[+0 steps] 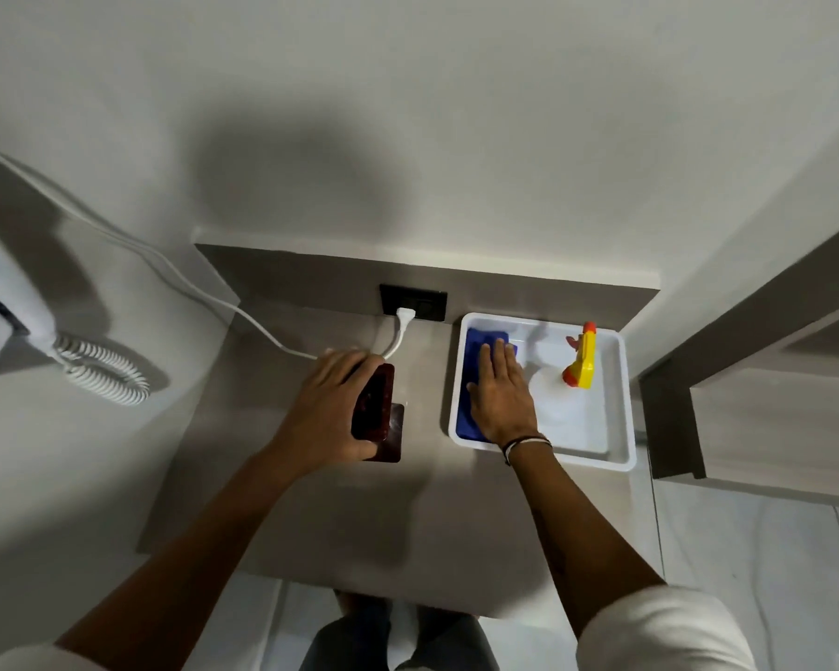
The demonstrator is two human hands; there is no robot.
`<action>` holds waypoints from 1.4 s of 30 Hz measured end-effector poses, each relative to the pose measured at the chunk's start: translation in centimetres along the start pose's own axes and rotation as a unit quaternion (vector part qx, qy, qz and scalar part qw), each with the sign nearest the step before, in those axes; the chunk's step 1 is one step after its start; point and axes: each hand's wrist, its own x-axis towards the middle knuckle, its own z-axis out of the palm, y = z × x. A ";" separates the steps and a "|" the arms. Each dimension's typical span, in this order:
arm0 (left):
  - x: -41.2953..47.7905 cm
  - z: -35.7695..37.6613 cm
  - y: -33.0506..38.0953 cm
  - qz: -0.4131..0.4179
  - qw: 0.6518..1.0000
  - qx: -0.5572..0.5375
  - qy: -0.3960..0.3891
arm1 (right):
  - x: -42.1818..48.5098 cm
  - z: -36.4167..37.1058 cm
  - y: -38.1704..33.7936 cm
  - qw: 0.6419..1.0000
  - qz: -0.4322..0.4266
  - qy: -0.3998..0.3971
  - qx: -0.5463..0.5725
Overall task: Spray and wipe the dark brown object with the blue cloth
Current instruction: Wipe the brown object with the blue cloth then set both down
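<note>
My left hand [333, 409] grips a dark brown, glossy, flat object [374, 401] and holds it tilted on edge above the grey counter. A second dark brown piece [392, 440] lies flat beneath it. My right hand [502, 399] lies palm down, fingers spread, on the blue cloth [475, 348], which sits in the left part of the white tray [623, 428]. A clear spray bottle [560, 394] with a yellow and orange trigger head [583, 360] lies in the tray just right of that hand.
A black wall socket [413, 302] with a white plug [404, 316] and its cable sits behind the counter. A white wall phone [6, 293] with a coiled cord [110, 372] hangs at the left. A wooden shelf unit [747, 404] stands at the right.
</note>
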 end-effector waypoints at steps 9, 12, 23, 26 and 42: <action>-0.3 0.9 -0.2 0.005 1.000 0.002 0.029 | 2.9 2.6 0.6 0.994 -0.005 -0.092 -0.059; -0.3 1.1 -0.3 0.002 0.999 0.000 0.034 | 3.1 3.3 0.6 0.995 0.018 -0.087 -0.051; -0.2 1.1 -0.4 0.015 0.998 -0.014 0.059 | 3.9 4.5 0.5 0.995 0.024 -0.037 -0.092; -0.3 0.5 -0.8 0.013 0.997 -0.044 0.058 | 3.6 3.2 0.8 0.999 0.041 -0.017 -0.024; -3.9 -1.1 -9.0 -0.034 0.961 -0.271 0.049 | -11.0 -0.4 -16.9 0.857 0.061 0.271 0.433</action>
